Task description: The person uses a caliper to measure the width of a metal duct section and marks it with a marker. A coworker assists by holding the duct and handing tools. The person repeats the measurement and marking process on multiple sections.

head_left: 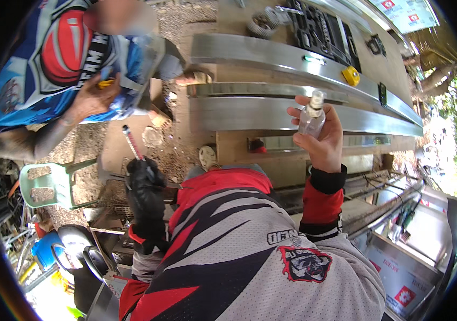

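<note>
My left hand (146,184), in a black glove, is closed around a slim pen-like stick (131,142). The stick is pinkish-red and white with a dark tip, and it points up and away from me. My bare right hand (329,131) holds a small clear bottle (312,119) upright between thumb and fingers. A pale neck and a clear top show on the bottle; its contents are hard to make out. Behind the bottle lie long shiny metal bars (250,113) on a workbench.
Across from me on the left stands a person (73,69) holding something small and yellow. A green plastic chair (51,184) stands at left. On the bench lie a tool case (322,32), a yellow tape measure (351,76), a level (314,60) and a cup of small parts (261,25).
</note>
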Tool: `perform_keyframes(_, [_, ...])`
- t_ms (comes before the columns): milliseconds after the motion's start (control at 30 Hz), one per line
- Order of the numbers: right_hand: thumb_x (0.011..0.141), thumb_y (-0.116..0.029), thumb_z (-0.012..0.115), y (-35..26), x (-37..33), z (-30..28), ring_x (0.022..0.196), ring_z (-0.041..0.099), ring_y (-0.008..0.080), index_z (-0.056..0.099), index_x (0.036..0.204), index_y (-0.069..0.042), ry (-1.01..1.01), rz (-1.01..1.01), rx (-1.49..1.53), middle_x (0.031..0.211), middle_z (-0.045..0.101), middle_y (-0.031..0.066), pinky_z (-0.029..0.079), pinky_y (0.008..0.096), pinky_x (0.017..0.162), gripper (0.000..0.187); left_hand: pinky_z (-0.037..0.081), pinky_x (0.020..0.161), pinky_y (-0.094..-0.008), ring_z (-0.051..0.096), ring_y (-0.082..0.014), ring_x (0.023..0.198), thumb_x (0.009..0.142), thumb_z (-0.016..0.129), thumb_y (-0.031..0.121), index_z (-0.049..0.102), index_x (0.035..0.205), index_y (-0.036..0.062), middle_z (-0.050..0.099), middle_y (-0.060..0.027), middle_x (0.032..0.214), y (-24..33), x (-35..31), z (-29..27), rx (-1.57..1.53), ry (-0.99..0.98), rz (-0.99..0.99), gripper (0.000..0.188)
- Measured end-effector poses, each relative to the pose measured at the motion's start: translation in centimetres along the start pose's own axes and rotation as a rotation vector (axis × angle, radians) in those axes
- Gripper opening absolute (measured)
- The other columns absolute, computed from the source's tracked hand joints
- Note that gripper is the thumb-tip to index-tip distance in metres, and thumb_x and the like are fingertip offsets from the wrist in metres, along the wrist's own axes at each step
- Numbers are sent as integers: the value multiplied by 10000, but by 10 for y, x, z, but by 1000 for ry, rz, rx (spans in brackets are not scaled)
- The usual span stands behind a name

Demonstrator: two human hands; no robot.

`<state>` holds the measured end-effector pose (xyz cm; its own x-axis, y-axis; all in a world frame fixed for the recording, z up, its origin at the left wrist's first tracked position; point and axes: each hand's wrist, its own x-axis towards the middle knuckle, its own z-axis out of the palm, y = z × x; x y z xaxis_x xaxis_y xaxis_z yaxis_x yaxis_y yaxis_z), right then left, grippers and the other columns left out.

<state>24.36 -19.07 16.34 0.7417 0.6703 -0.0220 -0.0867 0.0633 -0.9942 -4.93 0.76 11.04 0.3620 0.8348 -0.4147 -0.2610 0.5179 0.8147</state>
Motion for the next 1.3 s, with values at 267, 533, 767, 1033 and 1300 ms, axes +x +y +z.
perform_keyframes(267, [897,-13,666,35,-10,-44,698,602,107,223,1481,-64,154,-8,-318,848,611,48,530,276,613,735,423,546,-258,537,-113,627,965,563,288,603,982,102,564,-6,782,-5,10,4,139,-45,-42,191])
perform_keyframes(533, [861,-57,663,97,-5,-71,643,581,88,257,1571,-150,109,105,-496,810,655,54,516,271,609,824,433,570,-271,541,-114,650,972,557,277,600,993,99,566,-7,816,-9,11,0,135,-28,-24,184])
perform_keyframes(767, [746,-124,665,118,10,-75,936,646,457,320,1539,-282,-70,89,-1020,1089,682,233,519,499,787,880,470,624,-261,585,-142,739,972,597,224,618,1102,124,641,-40,985,-10,9,-19,52,-156,-77,165])
perform_keyframes(1033, [758,-134,646,128,11,-62,876,658,427,377,1477,-324,-33,122,-1358,955,656,183,540,526,760,791,439,560,-261,547,-105,639,983,578,338,599,982,102,572,-3,808,-13,4,-14,108,27,-50,236])
perform_keyframes(1300, [781,-137,661,133,13,-54,902,666,418,393,1432,-333,-16,224,-1467,1007,642,173,543,520,762,731,432,556,-256,544,-109,636,977,587,320,605,973,96,569,-2,795,-13,4,-19,131,45,-33,225])
